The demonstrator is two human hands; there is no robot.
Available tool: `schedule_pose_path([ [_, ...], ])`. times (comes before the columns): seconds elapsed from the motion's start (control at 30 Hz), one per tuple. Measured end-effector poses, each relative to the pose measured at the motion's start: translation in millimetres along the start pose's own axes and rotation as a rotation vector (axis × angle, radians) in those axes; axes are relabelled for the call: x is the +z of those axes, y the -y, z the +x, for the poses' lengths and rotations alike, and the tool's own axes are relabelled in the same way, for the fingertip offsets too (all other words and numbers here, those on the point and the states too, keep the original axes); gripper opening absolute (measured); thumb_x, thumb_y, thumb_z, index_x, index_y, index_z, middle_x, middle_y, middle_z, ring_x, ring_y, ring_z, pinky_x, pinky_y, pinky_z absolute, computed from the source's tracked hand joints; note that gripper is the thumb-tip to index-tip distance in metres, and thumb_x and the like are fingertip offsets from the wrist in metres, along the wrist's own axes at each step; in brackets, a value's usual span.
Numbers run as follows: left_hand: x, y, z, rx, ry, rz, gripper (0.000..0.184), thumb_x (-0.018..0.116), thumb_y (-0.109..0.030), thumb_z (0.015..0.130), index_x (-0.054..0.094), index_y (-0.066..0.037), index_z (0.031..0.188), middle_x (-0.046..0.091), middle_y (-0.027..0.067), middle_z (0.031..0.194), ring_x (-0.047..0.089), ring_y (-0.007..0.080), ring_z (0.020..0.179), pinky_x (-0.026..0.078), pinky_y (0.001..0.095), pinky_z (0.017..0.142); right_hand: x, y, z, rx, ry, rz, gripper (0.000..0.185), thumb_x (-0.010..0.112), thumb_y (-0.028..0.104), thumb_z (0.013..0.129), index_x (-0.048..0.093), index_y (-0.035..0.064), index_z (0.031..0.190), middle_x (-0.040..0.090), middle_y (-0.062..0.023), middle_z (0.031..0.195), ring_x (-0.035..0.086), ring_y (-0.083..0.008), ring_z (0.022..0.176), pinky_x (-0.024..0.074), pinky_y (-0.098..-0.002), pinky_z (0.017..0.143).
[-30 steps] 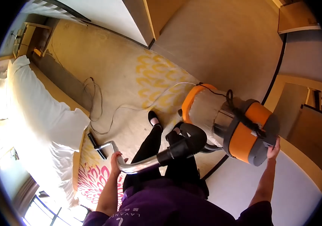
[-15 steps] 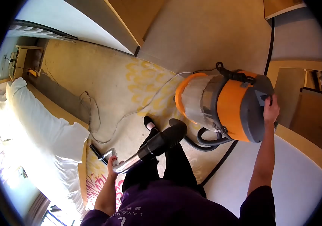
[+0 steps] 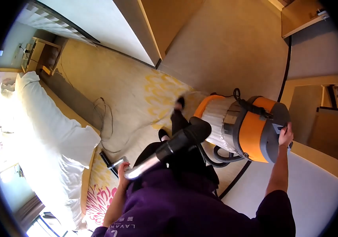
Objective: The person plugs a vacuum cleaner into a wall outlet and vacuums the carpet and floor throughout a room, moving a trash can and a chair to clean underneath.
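Observation:
My left hand is closed around the chrome vacuum wand, near its bend. A black floor nozzle sits at the wand's far left end. The wand's other end joins a black hose cuff lying across the front of my legs. My right hand grips the handle on the dark grey head of an orange and grey canister vacuum cleaner; the fingers are partly hidden. A black hose loops beside its body, and a coiled power cord hangs along its upper side.
A bed with white linen stands at the left, a nightstand beyond it. A loose cable trails over the patterned carpet. A white partition juts in ahead; a framed mirror is at the right.
One foot has stepped forward, close to the vacuum cleaner. The view has shifted, and the vacuum cleaner sits lower and further right in it. Both hands keep their holds.

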State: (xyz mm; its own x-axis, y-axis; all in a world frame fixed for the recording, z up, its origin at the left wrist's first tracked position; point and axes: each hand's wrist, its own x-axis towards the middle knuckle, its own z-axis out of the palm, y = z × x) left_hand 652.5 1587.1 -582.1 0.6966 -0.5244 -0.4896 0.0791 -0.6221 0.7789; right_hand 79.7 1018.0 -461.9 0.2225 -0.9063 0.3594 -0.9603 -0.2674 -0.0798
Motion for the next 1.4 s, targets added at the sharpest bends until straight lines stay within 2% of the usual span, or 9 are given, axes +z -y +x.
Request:
schedule_pose_path([
  [0.23, 4, -79, 17, -0.039, 0.052, 0.472, 0.039, 0.064, 0.000, 0.075, 0.048, -0.002, 0.111, 0.061, 0.0077, 0.101, 0.058, 0.0171, 0.093, 0.046, 0.0293, 0.082, -4, 4, -21, 0.069, -0.028, -0.023, 0.034, 0.041, 0.025, 0.084, 0.053, 0.0102, 0.113, 0.061, -0.0223, 0.085, 0.057, -0.0432, 0.073, 0.0457, -0.0516, 0.063],
  [0.43, 0, -75, 8, -0.080, 0.190, 0.237, 0.038, 0.067, -0.001, 0.075, 0.049, -0.003, 0.108, 0.062, 0.0090, 0.102, 0.059, 0.0166, 0.093, 0.047, 0.0296, 0.084, 16, 103, 33, 0.245, 0.042, -0.220, 0.030, 0.046, 0.035, 0.085, 0.054, 0.0121, 0.102, 0.063, -0.0160, 0.075, 0.060, -0.0394, 0.063, 0.0471, -0.0508, 0.053],
  [0.57, 1, -38, 20, 0.238, 0.205, 0.381, 0.034, 0.068, -0.008, 0.071, 0.053, -0.004, 0.102, 0.062, 0.0076, 0.093, 0.059, 0.0167, 0.088, 0.048, 0.0306, 0.080, 27, 186, 111, 0.493, 0.197, -0.176, 0.042, 0.036, 0.052, 0.087, 0.049, 0.0150, 0.101, 0.064, -0.0187, 0.089, 0.060, -0.0416, 0.082, 0.0472, -0.0538, 0.067],
  [0.73, 40, -82, 19, 0.144, 0.044, 0.250, 0.041, 0.072, -0.015, 0.060, 0.056, -0.007, 0.097, 0.059, 0.0087, 0.095, 0.055, 0.0265, 0.095, 0.042, 0.0357, 0.086, 83, 149, 180, 0.664, 0.161, -0.121, 0.076, 0.032, 0.070, 0.081, 0.044, 0.0123, 0.129, 0.054, -0.0147, 0.122, 0.053, -0.0350, 0.110, 0.0426, -0.0501, 0.086],
  [0.93, 84, -172, 11, 0.056, -0.005, 0.386, 0.038, 0.077, -0.026, 0.062, 0.057, -0.011, 0.091, 0.057, 0.0090, 0.096, 0.053, 0.0307, 0.097, 0.040, 0.0398, 0.088, 162, -24, 281, -0.061, -0.032, -0.234, 0.073, 0.044, 0.058, 0.085, 0.042, -0.0008, 0.128, 0.045, -0.0203, 0.129, 0.046, -0.0339, 0.117, 0.0386, -0.0380, 0.096],
  [1.07, 131, -194, 36, 0.161, 0.085, 0.370, 0.037, 0.074, -0.023, 0.063, 0.056, -0.012, 0.093, 0.059, 0.0073, 0.094, 0.055, 0.0273, 0.097, 0.039, 0.0414, 0.088, -50, 255, 248, -0.090, 0.499, 0.935, 0.064, 0.042, 0.052, 0.089, 0.045, -0.0001, 0.126, 0.043, -0.0162, 0.131, 0.042, -0.0275, 0.121, 0.0353, -0.0407, 0.099],
  [1.13, 149, -272, 63, 0.239, 0.250, 0.283, 0.033, 0.071, -0.018, 0.062, 0.057, -0.011, 0.090, 0.059, 0.0092, 0.089, 0.054, 0.0308, 0.094, 0.039, 0.0398, 0.087, -120, 299, 240, -0.595, 0.787, 0.693, 0.063, 0.038, 0.054, 0.089, 0.051, 0.0005, 0.120, 0.047, -0.0155, 0.124, 0.044, -0.0299, 0.117, 0.0343, -0.0472, 0.099],
  [1.23, 180, -347, 94, 0.447, 0.423, 0.247, 0.035, 0.071, -0.021, 0.061, 0.057, -0.011, 0.091, 0.060, 0.0086, 0.086, 0.055, 0.0290, 0.092, 0.035, 0.0393, 0.090, -186, 386, 256, -1.233, 0.454, -0.147, 0.064, 0.035, 0.056, 0.089, 0.055, -0.0004, 0.111, 0.052, -0.0180, 0.113, 0.050, -0.0347, 0.108, 0.0351, -0.0539, 0.094],
  [1.4, 203, -436, 99, 0.809, 0.555, 0.126, 0.036, 0.069, -0.019, 0.062, 0.059, -0.011, 0.096, 0.060, 0.0077, 0.084, 0.057, 0.0250, 0.086, 0.032, 0.0414, 0.093, -238, 274, 332, -1.332, -0.005, -0.207, 0.056, 0.055, 0.055, 0.077, 0.060, 0.0024, 0.096, 0.061, -0.0200, 0.088, 0.059, -0.0403, 0.083, 0.0428, -0.0546, 0.077],
])
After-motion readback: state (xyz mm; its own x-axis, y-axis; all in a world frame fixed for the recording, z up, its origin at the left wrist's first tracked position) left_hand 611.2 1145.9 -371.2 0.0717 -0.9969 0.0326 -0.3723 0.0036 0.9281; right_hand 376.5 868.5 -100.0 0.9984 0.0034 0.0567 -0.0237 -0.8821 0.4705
